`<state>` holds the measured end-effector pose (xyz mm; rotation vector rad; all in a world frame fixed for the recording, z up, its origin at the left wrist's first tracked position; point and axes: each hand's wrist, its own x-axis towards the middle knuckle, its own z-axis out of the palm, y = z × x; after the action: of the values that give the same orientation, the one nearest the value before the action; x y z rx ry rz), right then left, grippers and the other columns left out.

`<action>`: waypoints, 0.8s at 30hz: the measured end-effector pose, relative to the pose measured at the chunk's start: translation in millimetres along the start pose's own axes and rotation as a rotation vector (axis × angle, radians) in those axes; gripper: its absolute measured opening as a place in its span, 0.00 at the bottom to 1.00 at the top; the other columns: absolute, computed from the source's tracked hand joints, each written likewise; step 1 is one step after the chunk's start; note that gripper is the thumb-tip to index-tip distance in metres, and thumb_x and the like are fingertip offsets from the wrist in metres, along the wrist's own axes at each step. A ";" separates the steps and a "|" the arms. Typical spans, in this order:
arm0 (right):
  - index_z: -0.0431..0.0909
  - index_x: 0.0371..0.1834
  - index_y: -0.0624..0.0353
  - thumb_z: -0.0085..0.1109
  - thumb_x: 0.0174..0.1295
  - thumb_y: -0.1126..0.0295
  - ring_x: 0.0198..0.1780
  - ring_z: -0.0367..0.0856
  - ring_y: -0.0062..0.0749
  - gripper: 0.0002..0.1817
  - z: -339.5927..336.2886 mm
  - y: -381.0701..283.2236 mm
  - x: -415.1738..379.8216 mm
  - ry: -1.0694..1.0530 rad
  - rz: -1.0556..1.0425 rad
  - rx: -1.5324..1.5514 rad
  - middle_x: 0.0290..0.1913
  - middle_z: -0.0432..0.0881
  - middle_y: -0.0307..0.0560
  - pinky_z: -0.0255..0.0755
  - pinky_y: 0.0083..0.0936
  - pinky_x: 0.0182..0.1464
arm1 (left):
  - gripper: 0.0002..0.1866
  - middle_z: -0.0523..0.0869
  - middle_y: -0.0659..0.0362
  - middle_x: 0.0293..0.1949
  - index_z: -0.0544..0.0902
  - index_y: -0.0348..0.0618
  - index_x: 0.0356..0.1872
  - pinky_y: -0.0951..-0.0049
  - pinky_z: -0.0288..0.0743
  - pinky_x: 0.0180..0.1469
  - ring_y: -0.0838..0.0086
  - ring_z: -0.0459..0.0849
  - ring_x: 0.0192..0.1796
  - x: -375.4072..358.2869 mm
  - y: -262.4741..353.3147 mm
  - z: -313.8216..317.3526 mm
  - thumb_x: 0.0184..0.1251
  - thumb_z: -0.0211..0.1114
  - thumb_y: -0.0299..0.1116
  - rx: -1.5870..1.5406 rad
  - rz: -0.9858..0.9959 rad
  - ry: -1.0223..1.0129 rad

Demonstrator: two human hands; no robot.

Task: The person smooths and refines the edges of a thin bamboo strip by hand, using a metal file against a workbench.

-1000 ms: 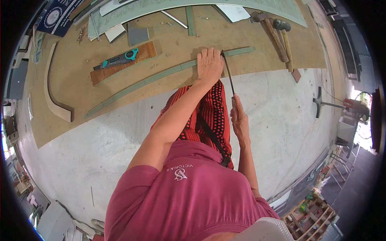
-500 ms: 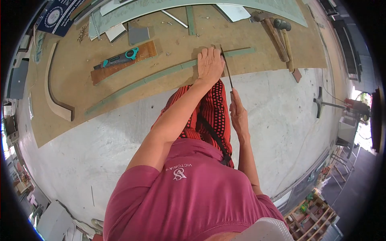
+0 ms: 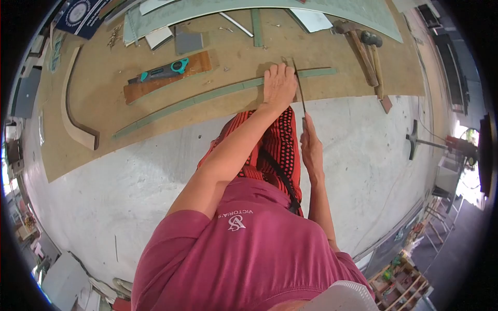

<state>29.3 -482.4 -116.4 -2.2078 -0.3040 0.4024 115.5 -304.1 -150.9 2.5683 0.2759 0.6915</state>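
A long, thin green strip [image 3: 207, 95] with several cross lines lies in a slight curve along the near part of the brown board. My left hand [image 3: 280, 85] presses down on it, fingers bent over the strip close to the blade. My right hand [image 3: 312, 150] is wrapped around the handle of a saw [image 3: 300, 88], whose narrow dark blade shows edge-on. This blade crosses the strip just right of my left fingers; how deep it sits cannot be told. The strip's right end [image 3: 324, 71] sticks out beyond the blade.
A black-and-teal tool [image 3: 161, 71] rests on a brown wood piece [image 3: 202, 61]. At the right lie a hammer [image 3: 363, 57] and a black-headed mallet [image 3: 376, 67]. A curved wooden strip [image 3: 66, 103] is at the left, and a large green sheet [image 3: 207, 13] at the back.
The saw and my right hand have moved slightly forward, away from my body. My left hand stays on the strip. The whole view has shifted a little.
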 end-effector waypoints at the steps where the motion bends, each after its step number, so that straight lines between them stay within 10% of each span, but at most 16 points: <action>1: 0.56 0.75 0.49 0.40 0.72 0.77 0.57 0.79 0.35 0.28 0.1 4.3 -6.3 0.036 -0.079 -0.075 0.66 0.72 0.59 0.71 0.24 0.52 | 0.09 0.76 0.54 0.41 0.76 0.44 0.38 0.58 0.65 0.47 0.58 0.73 0.46 0.0 -0.3 -0.5 0.60 0.61 0.35 -0.008 0.007 -0.007; 3: 0.55 0.76 0.50 0.39 0.70 0.80 0.69 0.69 0.36 0.30 -0.6 10.2 -14.6 -0.016 -0.012 -0.021 0.68 0.69 0.59 0.69 0.22 0.56 | 0.09 0.76 0.55 0.41 0.76 0.44 0.38 0.59 0.65 0.47 0.59 0.73 0.46 0.4 -0.1 0.2 0.61 0.61 0.35 -0.021 -0.002 0.012; 7: 0.55 0.76 0.48 0.39 0.70 0.80 0.43 0.79 0.34 0.31 1.3 -4.9 -0.7 0.028 0.011 -0.100 0.64 0.75 0.57 0.72 0.24 0.46 | 0.08 0.76 0.55 0.40 0.76 0.44 0.37 0.59 0.65 0.47 0.59 0.73 0.46 -2.4 -0.9 -1.4 0.62 0.60 0.35 -0.001 0.014 0.000; 9: 0.58 0.73 0.54 0.42 0.71 0.76 0.63 0.74 0.53 0.26 1.6 -21.4 16.3 0.000 0.042 0.027 0.63 0.73 0.63 0.71 0.38 0.59 | 0.08 0.76 0.55 0.40 0.75 0.44 0.37 0.59 0.65 0.47 0.59 0.73 0.46 -1.8 0.1 -1.5 0.62 0.60 0.35 0.002 0.022 0.006; 16: 0.60 0.72 0.56 0.44 0.72 0.74 0.65 0.72 0.50 0.25 4.2 14.6 -18.6 0.077 -0.092 -0.034 0.63 0.73 0.61 0.69 0.36 0.62 | 0.09 0.76 0.54 0.40 0.75 0.43 0.38 0.58 0.64 0.47 0.59 0.72 0.45 -1.2 -0.5 -0.7 0.62 0.60 0.35 -0.013 0.011 0.005; 18: 0.54 0.75 0.49 0.43 0.70 0.78 0.40 0.79 0.35 0.30 5.5 20.6 -31.0 0.088 -0.122 -0.080 0.63 0.76 0.56 0.74 0.28 0.48 | 0.09 0.76 0.54 0.40 0.75 0.43 0.38 0.58 0.64 0.47 0.59 0.72 0.45 -3.1 0.0 1.1 0.62 0.60 0.35 -0.008 0.014 -0.010; 22: 0.55 0.75 0.49 0.43 0.70 0.78 0.40 0.79 0.36 0.30 1.9 -0.3 -0.6 0.055 -0.066 -0.079 0.64 0.75 0.56 0.74 0.28 0.48 | 0.09 0.76 0.53 0.40 0.75 0.43 0.38 0.58 0.64 0.47 0.58 0.73 0.46 -0.6 0.7 -0.4 0.62 0.60 0.35 -0.023 0.015 0.003; 24: 0.60 0.72 0.56 0.42 0.72 0.75 0.67 0.70 0.50 0.25 -1.9 -23.8 14.0 -0.034 0.110 0.069 0.64 0.72 0.62 0.67 0.36 0.64 | 0.09 0.76 0.53 0.40 0.75 0.43 0.38 0.57 0.64 0.47 0.58 0.73 0.46 -1.3 -0.1 -2.1 0.62 0.60 0.35 -0.016 0.006 -0.006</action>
<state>41.1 -464.3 -99.0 -2.1579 -0.1843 0.5038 113.3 -303.7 -149.9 2.5566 0.2603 0.6857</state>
